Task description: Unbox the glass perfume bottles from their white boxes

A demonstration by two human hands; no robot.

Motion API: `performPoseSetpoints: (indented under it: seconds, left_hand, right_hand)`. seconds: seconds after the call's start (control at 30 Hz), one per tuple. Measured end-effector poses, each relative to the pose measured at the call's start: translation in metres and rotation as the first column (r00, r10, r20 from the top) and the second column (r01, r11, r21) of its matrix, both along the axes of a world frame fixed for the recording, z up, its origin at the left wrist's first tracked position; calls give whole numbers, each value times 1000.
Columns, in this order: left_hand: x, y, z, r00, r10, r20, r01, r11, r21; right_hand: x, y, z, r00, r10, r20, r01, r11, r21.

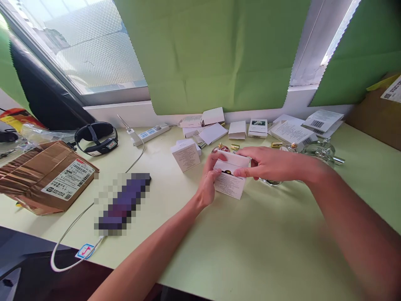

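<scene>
- The left hand [209, 179] was curled about the left end of a small white box [230, 177], thumb over its top edge and fingers wrapped at its side, so it had a firm hold.
- The right hand [266, 164] was half closed, its fingers pressed down on the box's open top flap [236, 159] and its forefinger lying along the rim.
- A small gold cap [227, 172] showed inside the box's open mouth, between the two hands.
- The box stood on the pale green surface [250, 242], nearer its far edge than its near one, printed side facing the camera.
- Just beyond the hands lay more small white boxes [237, 129], one folded carton [185, 155] standing to the left, loose gold caps [234, 146], printed leaflets [293, 131] and clear glass bottles [322, 148].
- A white power strip [150, 133] lay by the far edge, and a white cable [72, 230] ran toward the near left corner.
- At the left edge sat a torn brown cardboard parcel [46, 175], with a black headband device [96, 138] behind it.
- Green paper sheets [213, 54] covered the window [90, 42] behind the surface.
</scene>
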State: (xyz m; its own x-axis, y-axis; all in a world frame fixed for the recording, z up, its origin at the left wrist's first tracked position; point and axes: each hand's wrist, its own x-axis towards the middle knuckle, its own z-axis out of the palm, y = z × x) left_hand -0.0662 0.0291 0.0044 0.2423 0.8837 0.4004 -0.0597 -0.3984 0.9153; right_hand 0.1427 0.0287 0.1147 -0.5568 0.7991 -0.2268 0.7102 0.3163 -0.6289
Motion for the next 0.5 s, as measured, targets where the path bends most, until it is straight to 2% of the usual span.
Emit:
performPoseSetpoints:
  seconds: [0.1, 0.23, 0.4, 0.5]
  left_hand:
    - [1, -3, 4, 1000, -2, -7, 2, 999, -32]
    - [2, -4, 6, 999, 30, -37, -32, 998, -57]
    - [7, -4, 3, 993, 40, 109, -33, 997, -70]
    - [9, -3, 2, 980, 46, 193, -40, 999, -35]
  right_hand:
    - [0, 0, -1, 998, -27, -59, 20, 994, -106]
    - [0, -2, 2, 992, -23, -125, 6, 991, -133]
    - [-2, -4, 6, 979, -25, -204, -8, 987, -159]
    - [-6, -5, 7, 983, 11, -182, -44, 983, -176]
